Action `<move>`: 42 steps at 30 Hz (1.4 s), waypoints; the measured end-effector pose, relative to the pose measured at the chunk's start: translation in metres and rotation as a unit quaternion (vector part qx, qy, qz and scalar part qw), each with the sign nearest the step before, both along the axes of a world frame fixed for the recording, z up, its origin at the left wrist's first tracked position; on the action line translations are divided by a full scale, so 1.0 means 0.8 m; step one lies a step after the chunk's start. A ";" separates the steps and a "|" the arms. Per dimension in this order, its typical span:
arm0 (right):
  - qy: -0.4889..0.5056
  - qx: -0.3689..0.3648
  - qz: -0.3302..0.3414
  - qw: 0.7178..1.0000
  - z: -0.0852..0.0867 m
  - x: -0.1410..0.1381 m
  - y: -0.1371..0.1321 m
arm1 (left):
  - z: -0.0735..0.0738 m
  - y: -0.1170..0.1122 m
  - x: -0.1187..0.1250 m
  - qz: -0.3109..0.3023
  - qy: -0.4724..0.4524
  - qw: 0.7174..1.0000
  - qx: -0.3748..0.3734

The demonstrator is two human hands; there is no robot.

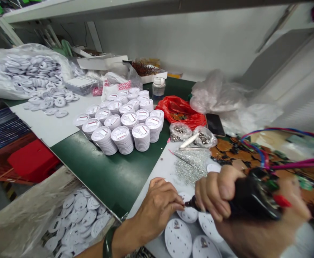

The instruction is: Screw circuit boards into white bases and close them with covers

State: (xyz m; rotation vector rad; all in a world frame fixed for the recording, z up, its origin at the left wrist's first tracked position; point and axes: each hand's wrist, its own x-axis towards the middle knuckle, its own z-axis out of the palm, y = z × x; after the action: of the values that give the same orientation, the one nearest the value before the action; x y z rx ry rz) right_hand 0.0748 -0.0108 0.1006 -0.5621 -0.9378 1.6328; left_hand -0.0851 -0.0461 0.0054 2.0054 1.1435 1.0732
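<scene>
My right hand (216, 193) is wrapped round a black electric screwdriver (256, 195), its bit pointing left. At the bit's tip, the thumb and fingers of my left hand (158, 200) are pinched together. Whatever they hold is too small and hidden to name. Below the tip lies a round white plastic disc (188, 216) with small holes, partly covered by my hands. More white discs (177, 239) lie nearer me, some with a metal piece fitted. A loose heap of small silvery screws (191, 167) is spread just beyond my hands.
Stacks of white discs (120, 138) stand on the green table top (114, 175). Beyond the screws are small bags of metal parts (180, 130), a red bag (182, 109) and a phone (215, 125). Brown boards (240, 152) lie right, near cables. A bag of discs (79, 218) sits lower left.
</scene>
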 end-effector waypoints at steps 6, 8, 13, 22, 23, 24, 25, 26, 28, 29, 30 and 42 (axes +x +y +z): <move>-0.038 -0.043 0.122 0.991 -0.010 0.033 -0.024 | -0.010 -0.036 -0.001 0.000 0.056 0.997 0.061; -0.065 -0.058 0.137 0.987 -0.023 0.044 -0.037 | -0.028 -0.055 0.000 0.000 0.084 0.987 0.139; -0.097 -0.085 0.130 0.983 -0.054 0.051 -0.065 | -0.070 -0.087 0.001 0.033 0.147 0.953 0.264; -0.100 -0.066 0.097 0.988 -0.083 0.041 -0.074 | -0.063 -0.090 0.002 0.047 0.157 0.960 0.225; -0.105 -0.048 0.084 0.990 -0.083 0.040 -0.074 | -0.063 -0.091 0.003 0.047 0.157 0.960 0.225; -0.112 -0.030 0.079 0.990 -0.082 0.040 -0.074 | -0.063 -0.091 0.004 0.049 0.158 0.960 0.226; -0.118 -0.014 0.079 0.990 -0.081 0.040 -0.073 | -0.063 -0.091 0.005 0.051 0.159 0.960 0.226; -0.120 -0.001 0.086 0.989 -0.079 0.040 -0.072 | -0.063 -0.091 0.006 0.053 0.161 0.959 0.227; -0.119 0.008 0.116 0.986 -0.076 0.043 -0.069 | -0.064 -0.090 0.007 0.057 0.163 0.957 0.234; -0.114 0.012 0.126 0.985 -0.075 0.045 -0.067 | -0.064 -0.089 0.006 0.057 0.165 0.956 0.237; -0.108 0.018 0.131 0.985 -0.074 0.047 -0.064 | -0.065 -0.088 0.006 0.057 0.167 0.954 0.242; -0.046 0.050 -0.130 0.989 -0.046 0.001 0.021 | -0.079 -0.077 0.020 0.118 0.094 0.940 0.305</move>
State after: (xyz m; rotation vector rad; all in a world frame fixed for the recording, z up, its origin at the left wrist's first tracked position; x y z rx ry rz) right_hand 0.0755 0.0062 0.0637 -0.6646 -0.9651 1.3297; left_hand -0.0694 -0.1080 -0.0576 2.5346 1.2820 1.5289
